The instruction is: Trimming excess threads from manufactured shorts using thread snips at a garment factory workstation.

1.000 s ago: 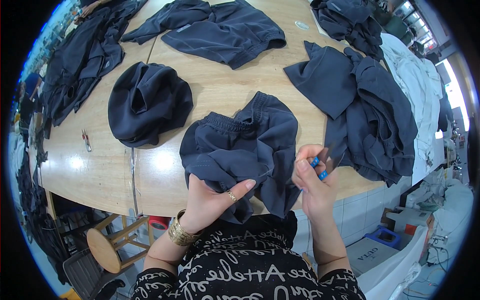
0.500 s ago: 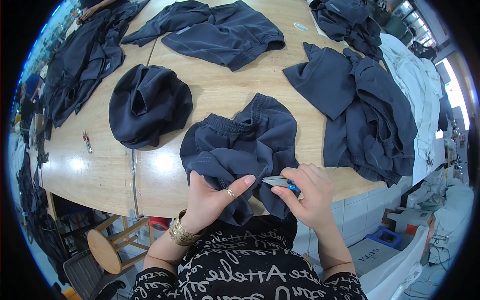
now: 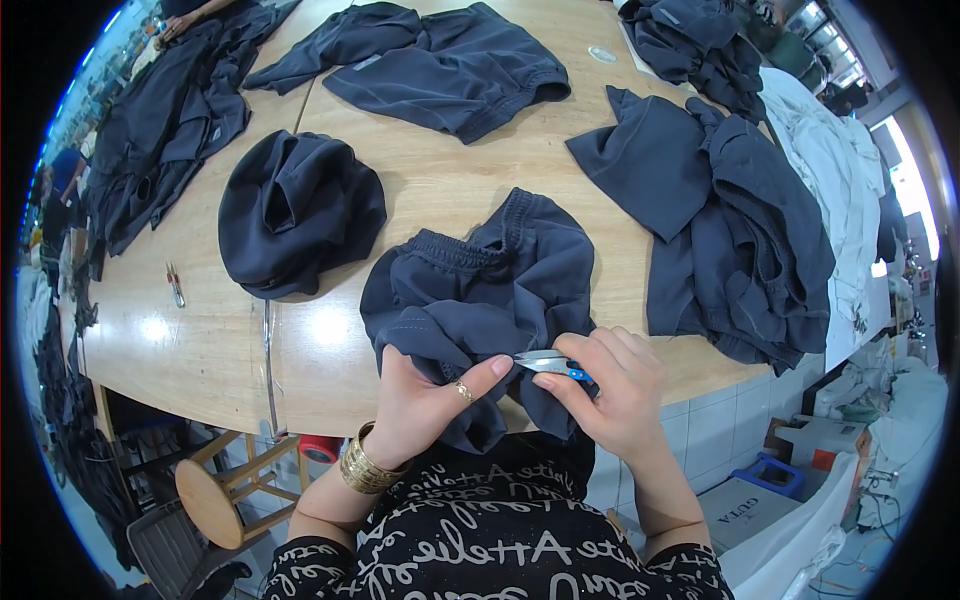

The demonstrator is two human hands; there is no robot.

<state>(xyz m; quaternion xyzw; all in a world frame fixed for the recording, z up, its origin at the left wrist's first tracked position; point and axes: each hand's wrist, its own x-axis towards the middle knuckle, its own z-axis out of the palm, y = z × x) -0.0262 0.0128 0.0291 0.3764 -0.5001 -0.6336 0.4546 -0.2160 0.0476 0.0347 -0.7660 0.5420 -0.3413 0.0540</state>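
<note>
Dark navy shorts (image 3: 470,285) with a gathered elastic waistband lie crumpled at the table's near edge, part of them hanging over it. My left hand (image 3: 425,400) pinches a fold of this cloth, thumb on top and the other fingers hidden beneath. In my right hand (image 3: 615,385) are small thread snips (image 3: 545,361) with metal blades and a blue part. The blades point left, slightly parted, with their tips by my left thumb at the cloth. Any thread between them is too fine to make out.
A bunched dark garment (image 3: 300,215) lies to the left, near another pair of snips (image 3: 175,285). More dark shorts (image 3: 450,75) lie at the far side, and a garment pile (image 3: 740,230) at the right. A wooden stool (image 3: 215,500) stands below left. Another person's hand (image 3: 180,25) shows far left.
The snips in my right hand have shifted slightly left, bringing their tips up to my left thumb. My left hand keeps its hold on the shorts.
</note>
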